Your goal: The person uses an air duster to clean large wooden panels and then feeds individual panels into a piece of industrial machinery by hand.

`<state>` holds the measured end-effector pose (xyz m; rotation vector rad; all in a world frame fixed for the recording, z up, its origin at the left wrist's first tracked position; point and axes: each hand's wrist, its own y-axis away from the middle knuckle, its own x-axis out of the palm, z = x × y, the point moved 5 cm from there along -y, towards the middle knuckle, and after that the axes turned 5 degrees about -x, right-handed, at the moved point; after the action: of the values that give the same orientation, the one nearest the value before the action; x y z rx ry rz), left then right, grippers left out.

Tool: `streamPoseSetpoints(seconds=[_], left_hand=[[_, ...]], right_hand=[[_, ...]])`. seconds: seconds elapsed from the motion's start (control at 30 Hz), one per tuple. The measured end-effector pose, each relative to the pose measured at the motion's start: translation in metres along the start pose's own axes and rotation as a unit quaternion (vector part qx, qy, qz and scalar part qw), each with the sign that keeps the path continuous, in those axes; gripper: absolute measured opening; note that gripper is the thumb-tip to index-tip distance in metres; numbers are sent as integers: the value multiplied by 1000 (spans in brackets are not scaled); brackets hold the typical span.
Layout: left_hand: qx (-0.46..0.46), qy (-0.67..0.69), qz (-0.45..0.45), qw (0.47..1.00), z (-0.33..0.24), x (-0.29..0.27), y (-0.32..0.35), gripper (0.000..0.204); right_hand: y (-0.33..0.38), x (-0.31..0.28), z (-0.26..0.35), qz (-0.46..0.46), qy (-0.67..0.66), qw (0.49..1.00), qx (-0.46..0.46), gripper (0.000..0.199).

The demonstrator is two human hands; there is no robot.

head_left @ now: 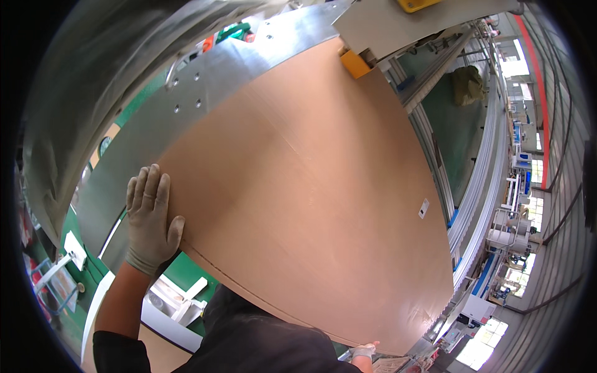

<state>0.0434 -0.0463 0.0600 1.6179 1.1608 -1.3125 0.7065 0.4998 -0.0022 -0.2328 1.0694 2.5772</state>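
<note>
A large brown board (311, 193) lies flat across a grey metal machine table (186, 105), filling most of the view. My left hand (151, 217), in a pale glove, rests flat on the board's near-left corner with fingers spread. My right hand (365, 352), also gloved, shows only at the bottom edge, at the board's near-right edge; whether it grips the board is hidden by my dark-clothed torso. A small white label (423, 208) sits near the board's right edge.
A yellow stop block (355, 63) sits at the board's far end under a grey machine housing (398, 25). Long metal rails (472, 186) run along the right side. Green floor and white parts (180, 292) lie below the table at left.
</note>
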Motion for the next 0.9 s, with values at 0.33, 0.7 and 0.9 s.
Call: streamPoseSetpoints(seconds=[0.33,0.7,0.9], left_hand=[[21,16,-56,998,-66,10,-100,73],[-84,-30,-94,992,-75,15,-139,76],[-74,-88,-154,981,-87,24,-136,72]], right_hand=[[-42,113,58,55,3,998,-6,68],[-31,258,114,275,-92,954,-73,64],[84,343,60,513,-194,833,72,31]])
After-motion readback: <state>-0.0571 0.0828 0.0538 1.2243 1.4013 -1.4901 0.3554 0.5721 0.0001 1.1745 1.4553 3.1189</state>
